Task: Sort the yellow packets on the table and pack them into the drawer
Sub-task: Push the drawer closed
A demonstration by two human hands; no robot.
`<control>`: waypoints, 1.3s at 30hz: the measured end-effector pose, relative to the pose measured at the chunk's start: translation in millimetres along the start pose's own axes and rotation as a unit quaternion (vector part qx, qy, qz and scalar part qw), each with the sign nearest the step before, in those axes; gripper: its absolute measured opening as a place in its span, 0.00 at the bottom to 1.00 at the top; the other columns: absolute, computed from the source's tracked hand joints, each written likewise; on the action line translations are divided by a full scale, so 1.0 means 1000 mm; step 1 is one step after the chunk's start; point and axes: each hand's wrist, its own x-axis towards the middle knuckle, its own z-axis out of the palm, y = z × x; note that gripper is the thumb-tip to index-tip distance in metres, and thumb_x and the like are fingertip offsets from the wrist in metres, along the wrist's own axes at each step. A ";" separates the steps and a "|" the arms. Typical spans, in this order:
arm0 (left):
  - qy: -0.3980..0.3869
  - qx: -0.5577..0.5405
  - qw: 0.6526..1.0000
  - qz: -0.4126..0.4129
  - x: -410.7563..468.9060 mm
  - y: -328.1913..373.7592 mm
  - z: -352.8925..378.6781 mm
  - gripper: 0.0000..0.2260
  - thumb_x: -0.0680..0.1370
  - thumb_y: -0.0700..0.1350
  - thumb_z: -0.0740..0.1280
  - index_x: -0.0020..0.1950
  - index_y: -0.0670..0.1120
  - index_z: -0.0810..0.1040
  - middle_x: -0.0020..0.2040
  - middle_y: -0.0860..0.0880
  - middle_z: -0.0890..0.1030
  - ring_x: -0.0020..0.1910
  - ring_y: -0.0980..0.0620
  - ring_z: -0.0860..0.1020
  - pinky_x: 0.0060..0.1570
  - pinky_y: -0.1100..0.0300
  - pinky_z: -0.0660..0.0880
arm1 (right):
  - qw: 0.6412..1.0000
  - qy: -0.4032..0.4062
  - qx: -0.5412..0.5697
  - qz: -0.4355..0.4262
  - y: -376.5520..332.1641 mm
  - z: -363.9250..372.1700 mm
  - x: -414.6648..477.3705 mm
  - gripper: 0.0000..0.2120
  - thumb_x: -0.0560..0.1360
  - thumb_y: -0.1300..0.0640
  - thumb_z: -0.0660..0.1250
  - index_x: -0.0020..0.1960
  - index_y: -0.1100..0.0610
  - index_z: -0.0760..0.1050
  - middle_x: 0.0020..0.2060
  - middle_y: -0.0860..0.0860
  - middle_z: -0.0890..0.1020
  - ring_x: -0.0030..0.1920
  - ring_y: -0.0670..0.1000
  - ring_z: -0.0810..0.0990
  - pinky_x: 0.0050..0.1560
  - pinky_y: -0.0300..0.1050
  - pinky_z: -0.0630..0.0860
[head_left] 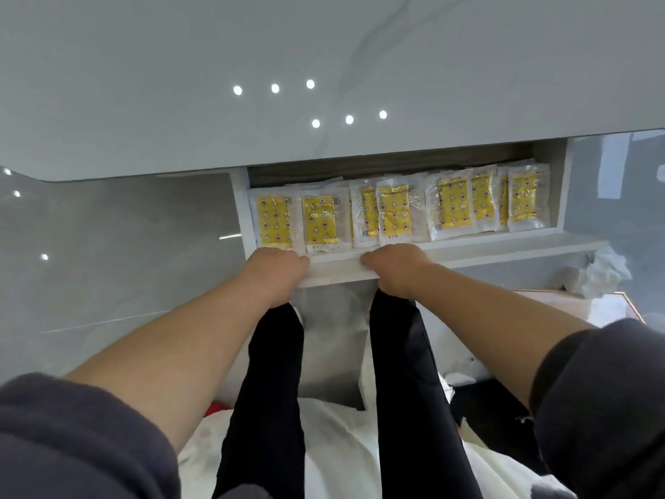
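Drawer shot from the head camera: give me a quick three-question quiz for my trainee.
1. True or false: yellow packets lie on the tabletop.
2. The left hand and right hand both grip: A) a packet, B) the drawer front, C) a cup.
3. Which hand is nearer the crumpled tissue?
Key: 1 false; 2 B; 3 right.

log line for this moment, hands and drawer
left hand: grips drawer front | right hand: grips drawer front | drawer: open | yellow packets: in row inside
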 end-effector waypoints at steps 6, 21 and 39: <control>0.026 0.033 0.999 0.029 -0.016 -0.009 0.011 0.13 0.73 0.32 0.61 0.55 0.42 0.72 0.37 0.50 0.70 0.36 0.48 0.70 0.32 0.57 0.63 | 0.995 0.076 -0.049 0.037 -0.015 0.006 -0.005 0.19 0.74 0.69 0.63 0.61 0.53 0.70 0.50 0.51 0.79 0.48 0.54 0.80 0.38 0.45 0.69; 0.319 0.219 0.921 0.054 -0.011 -0.044 -0.026 0.22 0.65 0.33 0.69 0.58 0.43 0.74 0.56 0.43 0.76 0.54 0.44 0.74 0.48 0.52 0.71 | 0.925 0.337 -0.116 0.128 0.003 -0.043 0.001 0.23 0.64 0.65 0.75 0.57 0.55 0.74 0.52 0.54 0.77 0.52 0.56 0.75 0.51 0.50 0.71; 0.262 0.128 0.951 -0.107 0.022 -0.041 -0.069 0.61 0.66 0.60 0.75 0.76 0.44 0.30 0.75 0.34 0.32 0.74 0.33 0.36 0.70 0.31 0.48 | 0.932 0.305 -0.062 0.188 0.041 -0.074 0.002 0.64 0.65 0.38 0.75 0.74 0.45 0.24 0.75 0.57 0.30 0.76 0.65 0.35 0.70 0.73 0.55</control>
